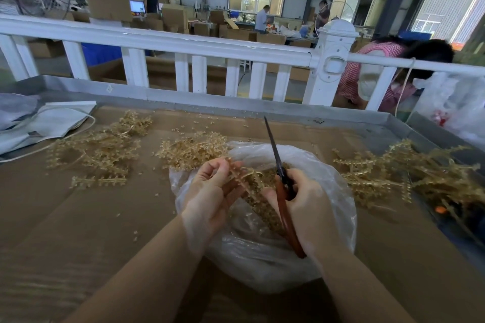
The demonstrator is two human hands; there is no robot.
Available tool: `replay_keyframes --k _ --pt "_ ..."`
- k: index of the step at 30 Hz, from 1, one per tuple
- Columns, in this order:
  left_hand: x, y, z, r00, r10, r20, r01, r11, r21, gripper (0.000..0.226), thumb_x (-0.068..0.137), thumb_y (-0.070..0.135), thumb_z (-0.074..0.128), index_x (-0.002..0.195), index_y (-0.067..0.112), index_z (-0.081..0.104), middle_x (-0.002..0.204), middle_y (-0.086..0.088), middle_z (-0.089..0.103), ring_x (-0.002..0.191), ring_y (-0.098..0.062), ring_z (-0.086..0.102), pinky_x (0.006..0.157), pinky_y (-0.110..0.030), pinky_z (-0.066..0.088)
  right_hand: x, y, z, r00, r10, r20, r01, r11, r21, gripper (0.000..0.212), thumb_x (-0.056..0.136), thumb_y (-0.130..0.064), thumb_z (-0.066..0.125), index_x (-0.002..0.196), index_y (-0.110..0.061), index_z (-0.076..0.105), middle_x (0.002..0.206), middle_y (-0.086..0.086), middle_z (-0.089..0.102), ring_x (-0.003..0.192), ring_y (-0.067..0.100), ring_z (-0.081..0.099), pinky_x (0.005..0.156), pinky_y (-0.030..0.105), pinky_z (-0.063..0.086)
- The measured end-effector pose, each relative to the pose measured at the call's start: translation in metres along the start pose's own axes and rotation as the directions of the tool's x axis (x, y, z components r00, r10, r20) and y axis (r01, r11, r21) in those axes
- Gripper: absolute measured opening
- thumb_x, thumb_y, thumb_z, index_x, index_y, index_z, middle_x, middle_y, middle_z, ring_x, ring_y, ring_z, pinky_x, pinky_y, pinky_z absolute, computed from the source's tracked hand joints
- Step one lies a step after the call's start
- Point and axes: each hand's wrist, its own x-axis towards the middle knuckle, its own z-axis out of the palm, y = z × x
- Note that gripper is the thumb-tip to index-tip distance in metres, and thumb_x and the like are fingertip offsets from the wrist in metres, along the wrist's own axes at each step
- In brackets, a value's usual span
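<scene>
The right hand (307, 204) was clenched round the red-brown handles of a pair of scissors (280, 183), the dark blades pointing away from the person and rising past the far rim of the clear plastic bag (262, 270); the left hand (210, 191) pinched a golden plastic sprig (242, 176) between thumb and curled fingers, holding it over the mouth of the bag, just beside the scissors; both hands hovered above the bag, which sat on the brown cardboard-covered surface (105, 231) and held a heap of small golden cuttings (265, 208). Behind the bag, touching its far edge, lay one pile of golden sprigs (191, 149); a looser scatter of sprigs (99, 149) lay well to the left of the bag; a larger tangle of sprigs (409, 173) lay to its right. Beyond the bag, past the surface's metal edge, ran a white fence (183, 44); behind the fence, to the right of the bag, a person in a checked top (372, 71) was bent over.
</scene>
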Motion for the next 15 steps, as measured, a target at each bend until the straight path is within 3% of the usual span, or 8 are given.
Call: replay_keyframes --k 6,11,15 --pt "-0.004 -0.002 0.004 0.999 0.041 0.036 -0.043 0.996 0.078 0.011 0.095 0.01 0.049 0.087 0.013 0.056 0.081 -0.004 0.072 0.068 -0.013 0.069 0.059 -0.024 0.057 0.005 -0.005 -0.001 0.999 0.03 -0.043 -0.029 0.999 0.025 0.019 0.089 -0.02 0.067 0.107 -0.022 0.062 0.088 -0.012 0.063 0.084 0.005 0.06 0.071 0.009 0.044" --pt "-0.008 -0.007 0.013 0.994 0.041 0.097 -0.05 0.994 0.097 0.01 0.096 0.008 0.047 0.091 0.012 0.055 0.093 -0.011 0.062 0.085 -0.021 0.061 0.077 -0.031 0.054 0.008 -0.011 0.002 0.998 -0.049 -0.034 0.047 0.997 -0.066 0.022 0.089 -0.031 0.067 0.108 -0.021 0.062 0.09 -0.014 0.063 0.085 0.002 0.058 0.078 0.012 0.046" --pt "-0.01 -0.004 0.016 0.98 -0.07 0.184 0.07 0.998 0.005 0.017 0.09 0.001 0.046 0.101 0.004 0.06 0.088 -0.012 0.068 0.073 -0.02 0.067 0.063 -0.026 0.057 0.002 -0.015 0.006 0.985 -0.172 -0.002 0.164 0.946 -0.281 0.02 0.093 -0.037 0.055 0.107 -0.024 0.059 0.087 -0.011 0.065 0.083 0.007 0.061 0.077 0.02 0.049"
